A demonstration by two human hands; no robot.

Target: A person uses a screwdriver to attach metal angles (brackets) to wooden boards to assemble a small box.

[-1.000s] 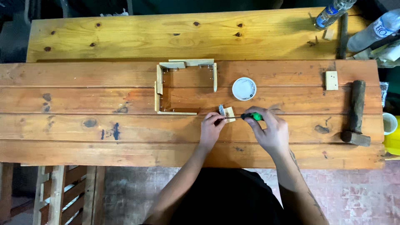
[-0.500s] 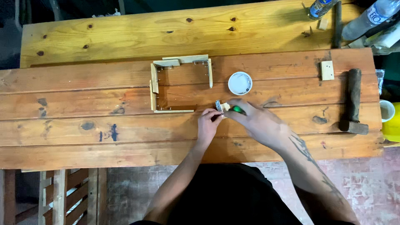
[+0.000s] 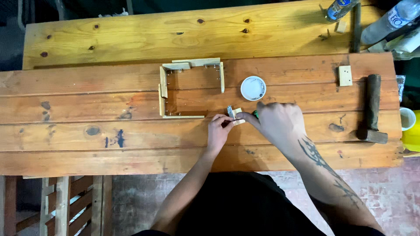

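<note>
On the wooden worktop [image 3: 87, 144], an unfinished frame of thin pale wood strips [image 3: 162, 92] lies left of centre, and just below its lower right corner the left hand [image 3: 218, 131] pinches a small wood block [image 3: 238, 117] with a metal bracket [image 3: 230, 112] standing on it — fingers closed on the piece. Touching the block from the right, the right hand [image 3: 278, 124] is curled shut around a green-handled tool [image 3: 255, 114], mostly hidden. A round white lid [image 3: 253, 88] sits just above the hands, and a hammer [image 3: 372, 111] lies at the right edge — well apart.
</note>
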